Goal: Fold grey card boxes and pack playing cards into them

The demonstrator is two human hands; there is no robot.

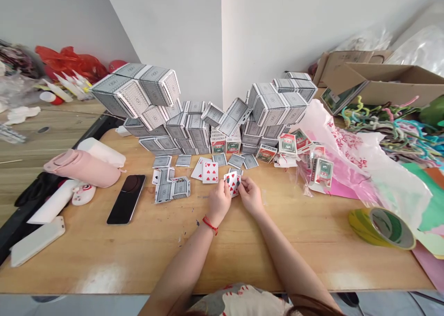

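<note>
- On the wooden worktop [104, 256], head view: left hand [219, 200] and right hand [250, 195] both grasping a small fan of playing cards [231, 183], faces up, hearts showing, centre of the worktop.
- Left wrist: red string bracelet [210, 224].
- Just beyond the hands: face-up heart card [210, 172]; loose grey-backed cards [171, 189] to its left; row of face-down cards [201, 160] behind.
- Further back: tilted, piled grey-patterned card blocks [194, 126] against the wall corner.
- Right of the hands: red-and-green card boxes [322, 172] beside a pink-printed plastic bag [347, 159].
- Left of the hands: black smartphone [126, 199], pink flask [82, 168].
- Far right: yellow-green tape roll [381, 228], cardboard box [381, 82], tangled pipe cleaners [388, 126].
</note>
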